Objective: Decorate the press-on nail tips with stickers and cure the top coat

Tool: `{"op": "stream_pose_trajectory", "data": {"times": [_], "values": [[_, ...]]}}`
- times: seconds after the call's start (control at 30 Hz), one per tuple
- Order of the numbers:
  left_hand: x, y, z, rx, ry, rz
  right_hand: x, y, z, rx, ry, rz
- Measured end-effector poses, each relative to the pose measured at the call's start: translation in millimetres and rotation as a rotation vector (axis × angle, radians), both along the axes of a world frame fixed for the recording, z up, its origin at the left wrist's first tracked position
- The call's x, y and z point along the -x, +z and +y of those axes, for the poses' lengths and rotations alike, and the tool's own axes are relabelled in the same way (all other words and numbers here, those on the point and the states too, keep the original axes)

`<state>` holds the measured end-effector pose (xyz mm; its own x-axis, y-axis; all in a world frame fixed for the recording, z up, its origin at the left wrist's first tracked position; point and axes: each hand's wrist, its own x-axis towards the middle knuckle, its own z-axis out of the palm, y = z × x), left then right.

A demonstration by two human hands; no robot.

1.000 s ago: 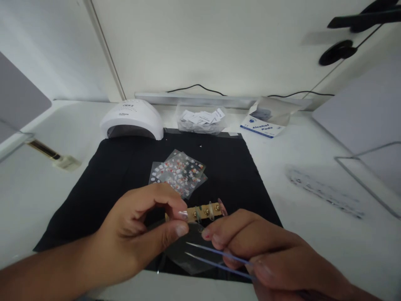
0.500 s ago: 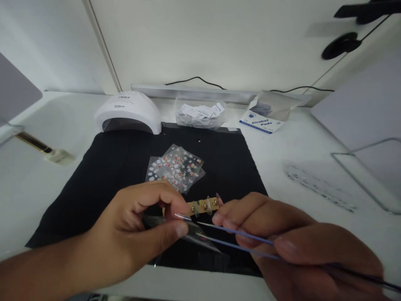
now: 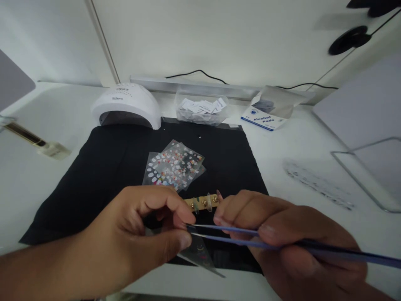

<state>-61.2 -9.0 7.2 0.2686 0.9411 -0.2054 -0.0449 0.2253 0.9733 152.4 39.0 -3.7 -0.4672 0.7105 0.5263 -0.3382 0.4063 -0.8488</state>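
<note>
My left hand (image 3: pixel 134 234) pinches a clear sticker sheet (image 3: pixel 199 255) between thumb and fingers, low over the front edge of the black mat (image 3: pixel 125 167). My right hand (image 3: pixel 291 238) grips blue tweezers (image 3: pixel 234 236), whose tips reach left to the sheet right at my left fingertips. Just behind both hands lies a gold bar holding several clear nail tips (image 3: pixel 203 202). A fan of nail sticker sheets (image 3: pixel 173 167) rests in the mat's middle.
A white nail lamp (image 3: pixel 125 106) stands at the mat's back left. Behind the mat sit a clear tub of white packets (image 3: pixel 200 110) and an alcohol pads box (image 3: pixel 266 119). A wire stand (image 3: pixel 369 167) is at the right, a brush (image 3: pixel 37 144) at the left.
My right hand has drawn back along the tweezers and swung their tips left to the sheet in my left hand. The view has tilted slightly.
</note>
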Motion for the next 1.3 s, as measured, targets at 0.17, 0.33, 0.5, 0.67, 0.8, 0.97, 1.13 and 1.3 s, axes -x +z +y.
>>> {"op": "stream_pose_trajectory", "data": {"times": [0.17, 0.33, 0.5, 0.67, 0.8, 0.97, 1.13, 1.3], "values": [[-2.2, 1.8, -0.6, -0.026, 0.02, 0.0, -0.8, 1.4, -0.8, -0.004, -0.016, 0.005], [-3.3, 2.7, 0.9, -0.05, 0.029, 0.017, -2.2, 1.7, -1.2, -0.007, 0.001, -0.017], [-3.3, 3.0, 0.1, -0.067, 0.034, 0.029, -1.5, 1.3, -1.2, -0.019, -0.013, -0.021], [-3.1, 2.6, -0.3, -0.082, 0.026, 0.021, -2.3, -1.7, -1.0, -0.03, -0.049, -0.034], [-3.2, 2.0, 0.1, -0.067, 0.023, 0.038, -2.8, -2.6, 0.1, -0.053, -0.036, -0.016], [-2.7, 0.9, -1.0, -0.015, 0.023, -0.01, -3.4, -2.7, 0.2, -0.061, -0.018, -0.021], [0.8, -0.9, -3.0, 0.063, -0.033, -0.072, -4.1, -4.4, 0.9, -0.086, -0.011, -0.003], [2.8, -1.3, -3.0, 0.052, -0.042, -0.126, -1.0, -3.9, -0.2, -0.103, -0.063, -0.02]]}}
